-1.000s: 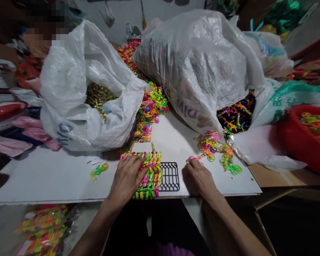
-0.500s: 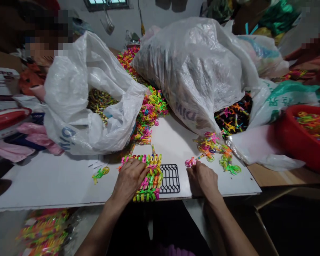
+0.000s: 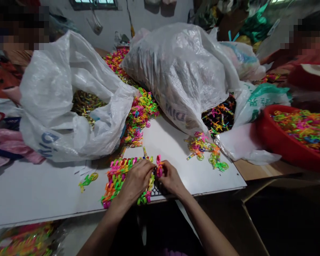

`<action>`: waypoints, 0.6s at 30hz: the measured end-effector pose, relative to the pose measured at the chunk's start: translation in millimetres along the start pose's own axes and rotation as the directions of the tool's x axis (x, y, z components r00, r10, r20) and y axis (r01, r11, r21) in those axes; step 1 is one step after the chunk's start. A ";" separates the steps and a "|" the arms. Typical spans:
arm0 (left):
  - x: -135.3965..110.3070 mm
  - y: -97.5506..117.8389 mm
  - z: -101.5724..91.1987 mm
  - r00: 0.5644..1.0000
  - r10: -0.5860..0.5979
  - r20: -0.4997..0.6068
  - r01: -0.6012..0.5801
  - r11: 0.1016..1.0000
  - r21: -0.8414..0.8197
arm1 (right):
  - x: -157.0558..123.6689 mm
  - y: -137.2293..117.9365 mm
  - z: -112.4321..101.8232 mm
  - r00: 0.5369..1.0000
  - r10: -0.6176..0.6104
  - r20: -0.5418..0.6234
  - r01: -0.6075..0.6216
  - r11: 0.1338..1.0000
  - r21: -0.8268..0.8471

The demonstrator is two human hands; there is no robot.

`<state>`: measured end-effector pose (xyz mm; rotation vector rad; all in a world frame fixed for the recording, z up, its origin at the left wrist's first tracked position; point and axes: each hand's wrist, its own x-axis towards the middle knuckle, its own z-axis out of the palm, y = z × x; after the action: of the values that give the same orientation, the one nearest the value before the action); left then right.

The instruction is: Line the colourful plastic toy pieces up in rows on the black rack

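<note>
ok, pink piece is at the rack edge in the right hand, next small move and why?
Probably press the pink piece down into the bare black grid beside the filled rows. The right hand pinches it just above that corner, while the left hand lies flat on the coloured pieces already seated, steadying them. The grid's open slots are largely hidden, so alignment is uncertain.

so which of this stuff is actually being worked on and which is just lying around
In hand:
- left hand pressing on the rows of coloured plastic pieces
- right hand holding a pink piece
- black grid tray, mostly hidden under both hands

Lying about:
- small loose pile
- stray green piece
- white sacks
- red basin
</note>
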<state>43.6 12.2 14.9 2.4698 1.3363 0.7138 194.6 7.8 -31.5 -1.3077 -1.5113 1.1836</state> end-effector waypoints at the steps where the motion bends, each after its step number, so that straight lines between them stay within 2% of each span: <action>1: 0.4 -1.2 1.6 1.000 0.001 -0.002 -0.001 1.000 -0.020 | 2.4 7.2 6.2 1.000 0.012 -0.014 -0.012 1.000 0.006; 3: 0.5 -2.8 1.2 1.000 0.012 0.010 -0.011 0.999 -0.048 | 5.9 19.0 12.7 0.998 0.013 -0.059 -0.013 1.000 -0.014; 5: 0.7 -2.8 -1.2 1.000 0.001 0.015 -0.001 0.998 -0.055 | 7.8 24.1 13.3 0.998 -0.038 -0.056 0.034 0.997 -0.075; 10: 2.1 -0.1 -2.0 1.000 -0.010 -0.022 0.010 1.000 0.002 | 8.4 21.8 9.2 0.974 -0.199 0.111 0.226 0.911 -0.344; 15: 2.3 -1.6 4.3 0.999 0.021 -0.029 -0.020 0.999 0.028 | 9.2 22.6 19.2 0.967 -0.219 0.132 0.256 0.823 -0.508; 18: 1.4 -4.9 8.3 0.997 0.038 -0.065 -0.032 0.996 0.087 | 12.7 20.8 13.6 0.967 -0.193 0.168 0.253 0.820 -0.513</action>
<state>45.2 16.2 6.2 2.5635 1.3779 0.7689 184.8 18.9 -55.1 -1.3726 -2.1128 0.7104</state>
